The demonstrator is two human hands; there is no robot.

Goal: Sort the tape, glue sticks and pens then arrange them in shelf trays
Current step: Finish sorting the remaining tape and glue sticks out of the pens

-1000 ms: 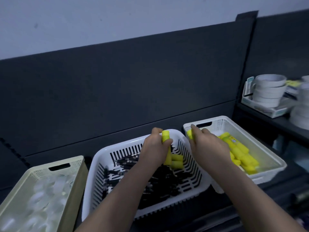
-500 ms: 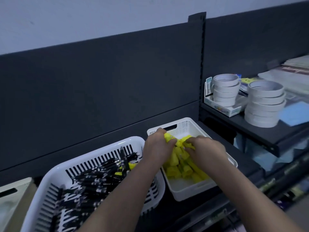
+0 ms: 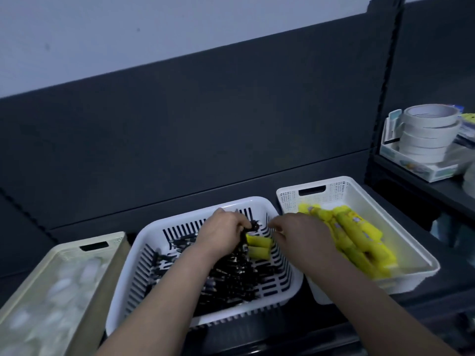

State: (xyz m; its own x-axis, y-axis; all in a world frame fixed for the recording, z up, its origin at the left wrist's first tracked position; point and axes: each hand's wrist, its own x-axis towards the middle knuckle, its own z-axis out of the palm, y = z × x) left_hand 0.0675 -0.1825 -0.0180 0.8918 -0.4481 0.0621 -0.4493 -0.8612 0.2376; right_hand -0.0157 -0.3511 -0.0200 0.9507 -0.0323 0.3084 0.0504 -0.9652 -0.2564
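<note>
Two glue sticks point(image 3: 258, 246) lie among black pens point(image 3: 231, 273) in middle basket point(image 3: 159, 232). Risk: pens snag and ride along w/ a stick into right tray point(image 3: 359, 191). Left hand point(image 3: 221, 233) curled, gripping pens; right hand point(image 3: 300, 233) half-open, empty, fingers nr. sticks.

The room is dim. The wall point(image 3: 180, 34) up top is pale and plain. Below it stands a big dark back panel point(image 3: 205, 140). A dark post point(image 3: 385, 73) with little holes goes up on the right. Beside it sits a dark shelf point(image 3: 421, 183).
</note>
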